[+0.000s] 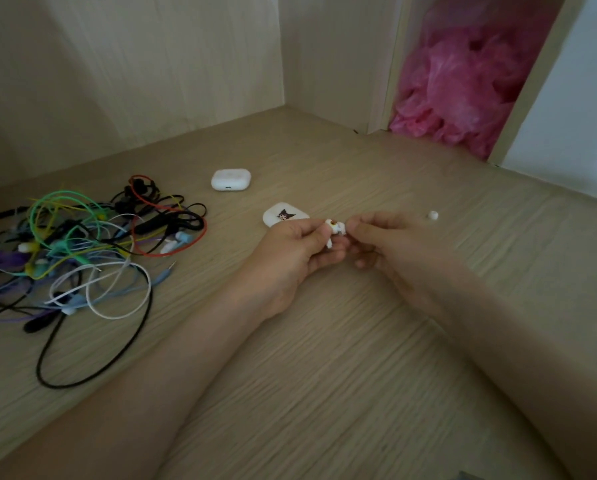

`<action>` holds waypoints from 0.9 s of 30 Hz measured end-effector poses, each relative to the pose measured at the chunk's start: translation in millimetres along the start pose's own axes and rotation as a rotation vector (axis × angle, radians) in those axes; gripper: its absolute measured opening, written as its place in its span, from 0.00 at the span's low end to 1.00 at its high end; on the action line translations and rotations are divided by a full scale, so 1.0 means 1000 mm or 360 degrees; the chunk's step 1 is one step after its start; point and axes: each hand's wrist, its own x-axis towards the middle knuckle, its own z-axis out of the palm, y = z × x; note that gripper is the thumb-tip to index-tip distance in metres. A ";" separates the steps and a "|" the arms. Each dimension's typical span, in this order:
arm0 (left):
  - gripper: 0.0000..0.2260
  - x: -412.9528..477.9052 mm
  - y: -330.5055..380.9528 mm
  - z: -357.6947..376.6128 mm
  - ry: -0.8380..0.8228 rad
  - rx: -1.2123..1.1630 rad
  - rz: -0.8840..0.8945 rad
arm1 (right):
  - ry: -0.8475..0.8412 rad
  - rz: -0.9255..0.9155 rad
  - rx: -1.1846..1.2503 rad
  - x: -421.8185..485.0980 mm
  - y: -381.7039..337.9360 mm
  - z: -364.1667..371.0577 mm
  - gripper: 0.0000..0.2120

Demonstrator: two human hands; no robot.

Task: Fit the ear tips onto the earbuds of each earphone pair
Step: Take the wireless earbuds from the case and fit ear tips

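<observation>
Two hands: the left hand (300,244) and the right hand (387,247) are meeting fingertip to fingertip just above the bench (325,375), so one is probably bracing while the other is working.
Left grasp: the left hand is pinching the white earbud (335,231) by its body and stem, likely steadying it and presenting its far end to the other hand.
Right grasp: the right hand's thumb and forefinger are closing on that far end; whether a tip is sitting between them is hidden.
Earbud position: it is hanging between both sets of fingertips, touching each, clear of the bench.
Spare part: one loose ear tip (433,215) is lying just beyond the right hand, apart from it, seemingly waiting within easy reach.
Cases: the printed case (285,213) is lying just behind the left hand's knuckles; the plain case (230,179) is resting farther back.
Queue: the tangled wired earphones (82,244) are lying well apart from the left hand, apparently awaiting their turn.
</observation>
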 end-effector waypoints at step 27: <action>0.10 0.002 -0.004 0.009 -0.0015 0.0172 0.0261 | -0.0008 -0.0160 0.0035 -0.005 0.005 0.002 0.11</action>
